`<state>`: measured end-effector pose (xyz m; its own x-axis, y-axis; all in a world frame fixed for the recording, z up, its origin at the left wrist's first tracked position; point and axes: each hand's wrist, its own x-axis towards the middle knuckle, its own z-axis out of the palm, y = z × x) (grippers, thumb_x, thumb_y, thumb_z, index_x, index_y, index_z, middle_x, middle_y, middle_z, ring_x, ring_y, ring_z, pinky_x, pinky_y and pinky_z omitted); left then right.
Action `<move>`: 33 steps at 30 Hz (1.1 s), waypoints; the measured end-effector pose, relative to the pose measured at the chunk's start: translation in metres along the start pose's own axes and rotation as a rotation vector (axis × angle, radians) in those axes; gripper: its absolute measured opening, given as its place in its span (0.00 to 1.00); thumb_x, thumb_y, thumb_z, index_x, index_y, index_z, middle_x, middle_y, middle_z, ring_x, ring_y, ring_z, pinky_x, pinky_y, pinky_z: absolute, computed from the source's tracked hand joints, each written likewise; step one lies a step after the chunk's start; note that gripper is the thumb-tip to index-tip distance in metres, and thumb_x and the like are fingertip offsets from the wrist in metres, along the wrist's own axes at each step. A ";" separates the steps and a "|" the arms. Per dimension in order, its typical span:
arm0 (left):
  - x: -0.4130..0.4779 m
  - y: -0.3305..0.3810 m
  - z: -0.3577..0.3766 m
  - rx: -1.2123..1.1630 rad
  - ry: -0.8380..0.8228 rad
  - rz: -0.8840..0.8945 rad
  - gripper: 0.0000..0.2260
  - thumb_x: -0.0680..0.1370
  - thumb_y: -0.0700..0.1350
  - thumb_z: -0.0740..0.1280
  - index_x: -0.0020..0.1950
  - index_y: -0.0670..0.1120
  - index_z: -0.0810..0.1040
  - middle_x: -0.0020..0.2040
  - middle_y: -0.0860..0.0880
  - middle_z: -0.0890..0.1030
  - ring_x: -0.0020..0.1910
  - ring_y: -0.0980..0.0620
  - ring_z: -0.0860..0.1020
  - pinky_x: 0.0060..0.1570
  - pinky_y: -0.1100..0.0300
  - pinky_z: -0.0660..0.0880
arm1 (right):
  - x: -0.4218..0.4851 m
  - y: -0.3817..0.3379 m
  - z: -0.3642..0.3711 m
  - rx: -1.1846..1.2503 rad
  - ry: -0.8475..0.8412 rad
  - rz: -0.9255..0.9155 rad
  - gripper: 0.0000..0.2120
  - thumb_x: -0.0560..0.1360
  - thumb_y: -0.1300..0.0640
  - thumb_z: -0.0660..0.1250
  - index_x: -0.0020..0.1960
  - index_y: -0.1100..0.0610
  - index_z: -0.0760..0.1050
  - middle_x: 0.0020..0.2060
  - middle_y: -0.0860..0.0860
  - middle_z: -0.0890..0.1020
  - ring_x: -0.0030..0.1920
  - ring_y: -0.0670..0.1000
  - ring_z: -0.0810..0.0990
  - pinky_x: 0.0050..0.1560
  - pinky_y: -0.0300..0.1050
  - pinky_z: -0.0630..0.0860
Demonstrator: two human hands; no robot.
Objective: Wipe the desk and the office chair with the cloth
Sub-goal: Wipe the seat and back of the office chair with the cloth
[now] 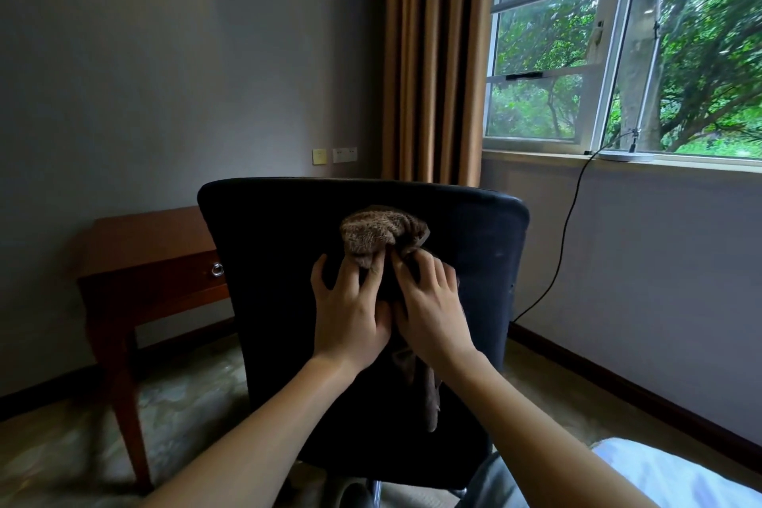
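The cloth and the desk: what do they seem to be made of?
The cloth looks like brown terry fabric: fuzzy pile, soft folds. The desk looks like reddish-brown wood or veneer, smooth and faintly glossy; solid or veneer cannot be told. Its ring pull looks like metal, shiny.

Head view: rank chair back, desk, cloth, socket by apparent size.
1. chair back, nearest the camera, so it looks inflated
2. desk, partly hidden behind the chair
3. cloth
4. socket
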<state>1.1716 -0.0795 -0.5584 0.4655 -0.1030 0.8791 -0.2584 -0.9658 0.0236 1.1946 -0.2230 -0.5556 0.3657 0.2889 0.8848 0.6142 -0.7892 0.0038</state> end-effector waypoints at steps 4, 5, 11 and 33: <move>-0.002 0.000 -0.007 -0.058 0.059 0.038 0.28 0.76 0.47 0.59 0.76 0.42 0.69 0.72 0.38 0.70 0.74 0.40 0.66 0.72 0.35 0.59 | -0.003 0.000 -0.006 0.055 -0.014 0.000 0.30 0.73 0.56 0.63 0.75 0.58 0.67 0.67 0.56 0.66 0.64 0.58 0.67 0.67 0.54 0.68; -0.001 0.002 -0.009 -0.071 0.085 0.078 0.28 0.76 0.46 0.60 0.76 0.42 0.70 0.73 0.37 0.70 0.74 0.40 0.65 0.72 0.35 0.60 | -0.005 0.000 -0.008 0.068 0.003 0.017 0.30 0.73 0.57 0.63 0.75 0.59 0.67 0.68 0.57 0.65 0.65 0.59 0.67 0.68 0.53 0.66; 0.027 0.040 -0.023 -0.163 0.167 0.167 0.27 0.75 0.44 0.62 0.75 0.42 0.70 0.74 0.39 0.70 0.76 0.42 0.66 0.72 0.36 0.59 | 0.002 0.007 -0.032 0.198 0.109 0.164 0.25 0.81 0.54 0.63 0.77 0.52 0.61 0.72 0.57 0.66 0.70 0.58 0.67 0.71 0.54 0.65; 0.016 0.007 -0.001 0.022 0.003 0.191 0.31 0.72 0.45 0.64 0.76 0.46 0.70 0.70 0.43 0.73 0.73 0.43 0.68 0.71 0.34 0.58 | -0.001 0.028 -0.022 0.021 -0.021 0.038 0.33 0.69 0.61 0.72 0.73 0.58 0.69 0.68 0.55 0.67 0.66 0.59 0.68 0.68 0.56 0.67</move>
<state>1.1760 -0.0875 -0.5437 0.4076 -0.2844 0.8677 -0.3228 -0.9338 -0.1544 1.1958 -0.2573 -0.5460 0.4037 0.2701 0.8741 0.6141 -0.7882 -0.0401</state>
